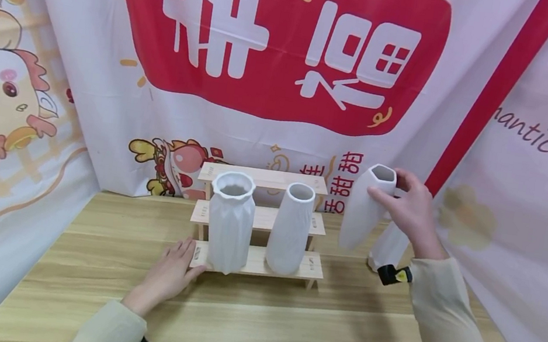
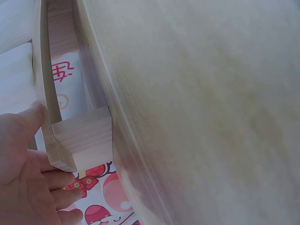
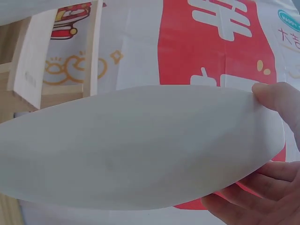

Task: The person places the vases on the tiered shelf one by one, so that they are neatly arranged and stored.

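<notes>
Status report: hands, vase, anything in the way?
Right hand grips tilted white vase beside shelf. Left hand touches shelf's left end. Possible obstacles: two vases on lowest tier, another vase right of shelf.

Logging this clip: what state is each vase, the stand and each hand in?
Fluted vase: upright on bottom shelf
Tapered vase: upright, same shelf
Pentagon-mouthed vase: tilted, held near its top
Far-right vase: on table, partly hidden
Wooden stand: upright
Left hand: touching stand's left end
Right hand: gripping pentagon-mouthed vase

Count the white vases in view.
4: ruffled-rim vase and smooth-rimmed vase on the bottom shelf; pentagon-mouthed vase held in the right hand; fourth vase on the table, partly hidden by that hand.
</notes>
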The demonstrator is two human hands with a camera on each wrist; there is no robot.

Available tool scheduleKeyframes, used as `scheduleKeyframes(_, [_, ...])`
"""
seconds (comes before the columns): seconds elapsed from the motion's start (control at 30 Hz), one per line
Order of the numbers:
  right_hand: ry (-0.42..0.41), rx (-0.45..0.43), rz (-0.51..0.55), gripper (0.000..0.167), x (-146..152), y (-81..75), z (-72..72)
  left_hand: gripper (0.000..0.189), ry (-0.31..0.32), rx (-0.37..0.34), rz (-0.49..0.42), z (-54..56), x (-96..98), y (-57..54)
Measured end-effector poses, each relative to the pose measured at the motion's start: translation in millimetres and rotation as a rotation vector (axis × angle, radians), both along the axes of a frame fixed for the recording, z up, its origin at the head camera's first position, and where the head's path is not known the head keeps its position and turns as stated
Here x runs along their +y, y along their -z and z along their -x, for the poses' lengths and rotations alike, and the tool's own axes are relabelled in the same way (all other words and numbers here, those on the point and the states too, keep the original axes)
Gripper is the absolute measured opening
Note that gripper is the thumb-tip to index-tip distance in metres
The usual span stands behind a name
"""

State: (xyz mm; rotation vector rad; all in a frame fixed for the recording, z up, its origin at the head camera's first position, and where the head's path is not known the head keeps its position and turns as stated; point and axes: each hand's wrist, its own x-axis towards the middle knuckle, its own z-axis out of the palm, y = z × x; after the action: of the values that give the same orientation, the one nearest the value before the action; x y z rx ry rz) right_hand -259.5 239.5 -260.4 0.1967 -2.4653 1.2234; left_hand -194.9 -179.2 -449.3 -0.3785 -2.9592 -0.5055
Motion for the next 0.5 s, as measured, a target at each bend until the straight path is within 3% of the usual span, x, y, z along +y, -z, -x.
scheduleKeyframes(0.5, [-0.018,0.037,-0.006,0.065,-9,-17.2,1.4,0.069,-0.005,-0.002,0.001,0.3,0.8,-0.3])
